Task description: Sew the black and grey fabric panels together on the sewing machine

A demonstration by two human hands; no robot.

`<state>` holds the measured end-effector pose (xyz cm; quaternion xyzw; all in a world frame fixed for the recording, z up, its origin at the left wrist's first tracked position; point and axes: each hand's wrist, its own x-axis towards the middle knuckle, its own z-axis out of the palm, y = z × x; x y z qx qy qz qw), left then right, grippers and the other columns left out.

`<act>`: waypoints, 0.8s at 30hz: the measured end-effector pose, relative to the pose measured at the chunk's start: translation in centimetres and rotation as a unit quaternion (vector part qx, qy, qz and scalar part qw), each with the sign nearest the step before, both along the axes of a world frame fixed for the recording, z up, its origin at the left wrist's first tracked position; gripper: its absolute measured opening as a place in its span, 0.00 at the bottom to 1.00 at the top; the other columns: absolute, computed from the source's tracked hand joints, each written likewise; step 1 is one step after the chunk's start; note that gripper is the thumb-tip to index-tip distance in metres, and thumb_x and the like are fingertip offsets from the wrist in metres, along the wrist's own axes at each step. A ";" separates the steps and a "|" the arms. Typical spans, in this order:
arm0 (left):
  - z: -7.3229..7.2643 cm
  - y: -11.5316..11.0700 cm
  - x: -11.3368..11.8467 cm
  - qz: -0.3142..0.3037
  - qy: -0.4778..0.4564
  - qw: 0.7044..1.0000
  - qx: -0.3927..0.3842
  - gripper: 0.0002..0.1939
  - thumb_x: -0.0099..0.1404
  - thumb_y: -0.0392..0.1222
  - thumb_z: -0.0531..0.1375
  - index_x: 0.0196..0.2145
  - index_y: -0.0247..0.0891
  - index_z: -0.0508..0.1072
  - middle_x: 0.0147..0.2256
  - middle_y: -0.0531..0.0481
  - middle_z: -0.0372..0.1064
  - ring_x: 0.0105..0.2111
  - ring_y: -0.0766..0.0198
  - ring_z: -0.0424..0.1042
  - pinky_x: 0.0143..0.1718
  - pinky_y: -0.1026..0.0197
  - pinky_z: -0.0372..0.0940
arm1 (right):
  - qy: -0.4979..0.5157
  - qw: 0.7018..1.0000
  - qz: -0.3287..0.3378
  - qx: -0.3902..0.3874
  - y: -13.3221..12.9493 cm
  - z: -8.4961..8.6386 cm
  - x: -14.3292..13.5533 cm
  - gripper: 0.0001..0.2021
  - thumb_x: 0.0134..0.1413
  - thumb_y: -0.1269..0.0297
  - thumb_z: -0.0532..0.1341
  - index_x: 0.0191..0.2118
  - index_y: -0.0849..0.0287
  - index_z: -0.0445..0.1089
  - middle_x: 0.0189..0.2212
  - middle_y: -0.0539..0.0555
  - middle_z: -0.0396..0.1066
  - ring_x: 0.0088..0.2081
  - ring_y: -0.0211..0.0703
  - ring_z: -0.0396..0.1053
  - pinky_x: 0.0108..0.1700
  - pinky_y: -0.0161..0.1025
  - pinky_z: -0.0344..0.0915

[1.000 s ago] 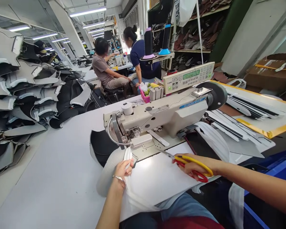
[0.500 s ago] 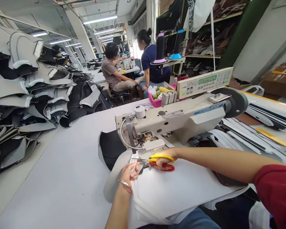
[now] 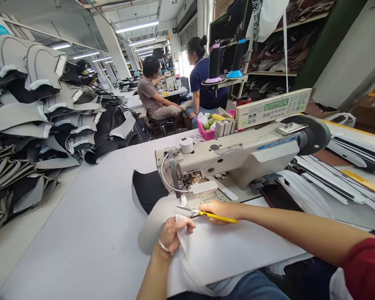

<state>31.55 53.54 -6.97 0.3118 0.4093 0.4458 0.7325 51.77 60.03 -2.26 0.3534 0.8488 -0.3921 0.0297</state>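
Note:
My left hand (image 3: 172, 234) is closed on the end of a white fabric strip (image 3: 183, 246), which trails down toward my lap. In my right hand (image 3: 217, 207) is a pair of scissors (image 3: 220, 217) with a yellow handle in view. Their blades point left, just in front of the needle area of the sewing machine (image 3: 212, 158). A short white strip end (image 3: 183, 201) stands under the machine head, apart from the strip in my left hand. Beneath it lies a grey and black fabric piece (image 3: 148, 187). The right fingertips are partly hidden.
On the left rises a tall stack of grey and black sewn pieces (image 3: 34, 112). Behind the machine are a control panel (image 3: 273, 108), thread cones (image 3: 215, 62) and a pink basket (image 3: 206, 132). Two people (image 3: 158, 91) sit farther back. White strips (image 3: 325, 179) lie at the right.
The white strip has parted near the needle, and my left hand has drawn its end down and right. The scissors have turned, so the red handle no longer shows.

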 end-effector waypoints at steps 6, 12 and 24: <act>1.0 0.1 4.5 -0.091 0.129 0.987 0.015 0.12 0.45 0.43 0.64 0.24 0.29 0.74 0.17 0.55 0.57 0.16 0.76 0.52 0.17 0.69 0.48 | -0.036 0.967 -0.188 0.169 -5.1 -2.1 5.0 0.20 0.48 0.66 0.51 0.49 0.63 0.58 0.34 0.58 0.66 0.33 0.47 0.65 0.34 0.40 0.59; 0.1 4.3 12.1 0.035 0.245 0.968 0.037 0.17 0.57 0.35 0.46 0.43 0.28 0.64 0.25 0.49 0.66 0.21 0.70 0.65 0.25 0.66 0.62 | 0.032 0.892 -0.290 0.346 -8.4 -7.8 3.6 0.27 0.45 0.74 0.47 0.56 0.68 0.48 0.37 0.62 0.63 0.38 0.48 0.63 0.40 0.44 0.63; -0.5 -0.6 3.2 0.049 0.720 0.602 0.342 0.12 0.52 0.27 0.50 0.32 0.32 0.70 0.38 0.37 0.66 0.40 0.50 0.62 0.40 0.45 0.61 | -0.158 0.862 -0.150 0.457 -4.7 -3.2 4.3 0.17 0.46 0.82 0.47 0.40 0.62 0.65 0.34 0.62 0.62 0.35 0.50 0.60 0.34 0.43 0.58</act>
